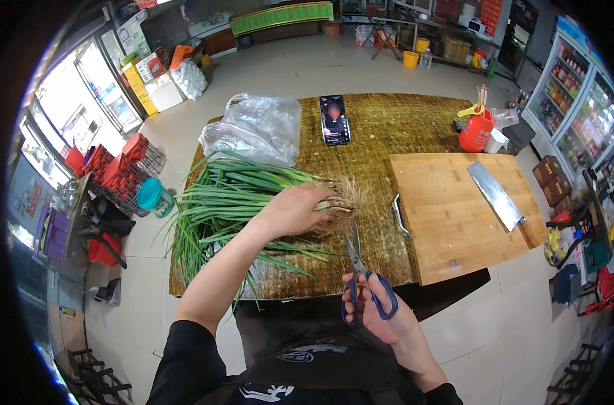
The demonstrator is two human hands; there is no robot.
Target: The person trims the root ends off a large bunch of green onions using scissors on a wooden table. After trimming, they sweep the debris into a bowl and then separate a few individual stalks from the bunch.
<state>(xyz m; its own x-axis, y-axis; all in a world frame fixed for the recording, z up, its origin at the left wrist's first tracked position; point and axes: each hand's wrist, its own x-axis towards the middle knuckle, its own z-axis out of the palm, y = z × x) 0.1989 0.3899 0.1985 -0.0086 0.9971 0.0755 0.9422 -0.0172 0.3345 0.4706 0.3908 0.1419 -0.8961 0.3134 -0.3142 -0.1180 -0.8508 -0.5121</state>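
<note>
A large bunch of green onions (236, 187) lies on the wooden table (372, 126), leaves to the left and dry, stringy roots (353, 195) to the right. My left hand (294, 210) is over the bunch with its fingers around the pale stems near the roots. In my right hand (380, 309) are scissors (356, 260) with blue handles; the thumb and fingers pass through the loops. The blades are parted slightly and point up towards the roots, just below them. Whether the tips touch a root I cannot tell.
Behind the bunch lie a clear plastic bag (258, 126) and a smartphone (334, 120) with a lit screen. On the right a cleaver (495, 196) rests on a bamboo cutting board (438, 217) that overhangs the table's front edge. A red container (475, 132) stands behind the board.
</note>
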